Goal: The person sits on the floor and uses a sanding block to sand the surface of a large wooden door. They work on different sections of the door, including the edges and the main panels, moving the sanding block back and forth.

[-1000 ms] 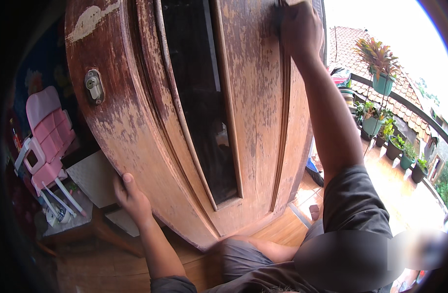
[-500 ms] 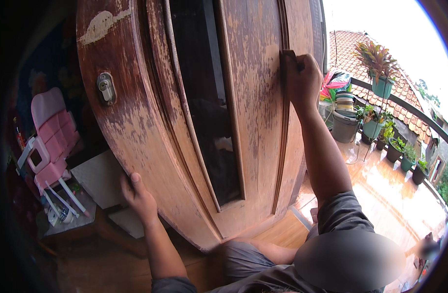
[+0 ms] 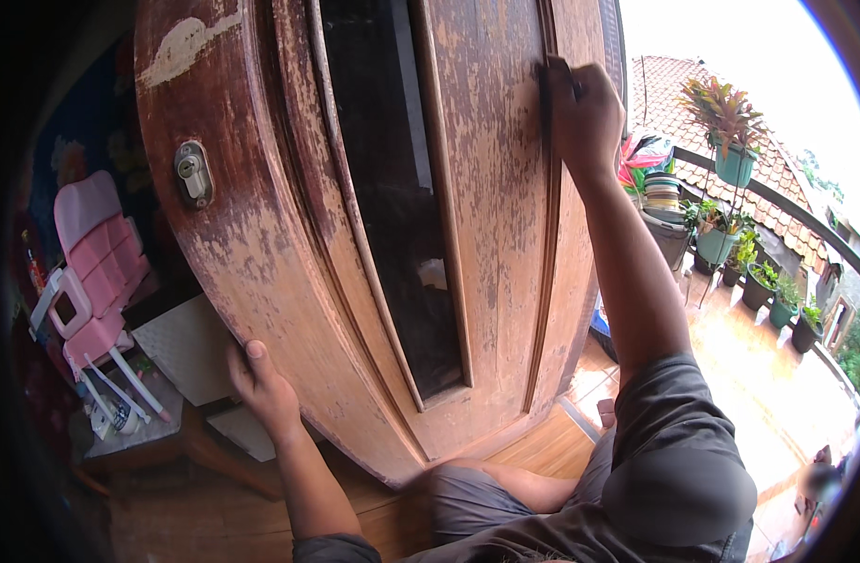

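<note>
A brown wooden door (image 3: 486,281) stands in front of me, its varnish worn to pale bare wood in its lower part and patchy above. My left hand (image 3: 266,385) grips its left edge low down, thumb on the edge and fingers partly hidden. High on the right, my right hand (image 3: 588,117) is closed round a thin dark piece that looks like sandpaper (image 3: 546,103). That piece lies against the vertical moulding groove, mostly covered by the fingers. A narrow dark glass panel (image 3: 378,169) runs down the door, and a metal lock cylinder (image 3: 194,175) sits near its left edge.
To the left, a pink chair (image 3: 97,253) stands on a low table (image 3: 149,432) beside a white box-like piece (image 3: 181,347). Potted plants (image 3: 758,281) line the balcony railing (image 3: 796,211) at right. My bent leg (image 3: 477,502) is beneath the door's bottom edge.
My right hand has slid upward along the moulding with the sandpaper, the arm stretching farther. My left hand stays on the door's edge, and the view has shifted slightly.
</note>
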Tool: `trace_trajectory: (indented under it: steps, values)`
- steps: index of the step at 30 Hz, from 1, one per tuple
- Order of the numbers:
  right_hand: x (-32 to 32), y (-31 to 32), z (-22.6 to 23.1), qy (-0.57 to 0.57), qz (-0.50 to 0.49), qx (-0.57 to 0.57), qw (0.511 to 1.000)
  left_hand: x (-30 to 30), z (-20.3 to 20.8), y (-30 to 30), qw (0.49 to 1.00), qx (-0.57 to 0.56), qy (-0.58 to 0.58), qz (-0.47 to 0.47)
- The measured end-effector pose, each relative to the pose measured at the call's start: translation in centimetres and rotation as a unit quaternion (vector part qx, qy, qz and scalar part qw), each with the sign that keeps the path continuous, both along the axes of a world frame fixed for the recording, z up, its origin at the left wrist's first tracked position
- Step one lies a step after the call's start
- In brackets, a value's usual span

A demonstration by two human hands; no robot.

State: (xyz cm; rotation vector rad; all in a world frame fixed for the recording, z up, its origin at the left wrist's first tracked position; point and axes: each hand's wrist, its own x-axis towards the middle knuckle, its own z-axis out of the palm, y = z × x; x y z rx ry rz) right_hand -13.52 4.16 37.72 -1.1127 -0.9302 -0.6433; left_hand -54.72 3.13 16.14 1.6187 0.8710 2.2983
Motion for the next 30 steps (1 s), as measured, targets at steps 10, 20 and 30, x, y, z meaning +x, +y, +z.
trace_trajectory:
  steps: [10, 20, 30]
  values:
    - [1.4, 1.7, 13.1, -0.075, -0.027, 0.093, 0.992, -0.2, -0.4, 0.1, 0.999, -0.03, -0.021, 0.018]
    - [0.0, -0.5, 0.6, -0.093, -0.069, 0.002, 0.993, -0.3, -0.4, -0.1, 1.0, -0.024, -0.002, 0.012]
    - [1.1, 1.4, 7.3, -0.108, -0.051, 0.082, 0.99, -0.3, -0.3, -0.1, 0.999, -0.034, -0.003, 0.014]
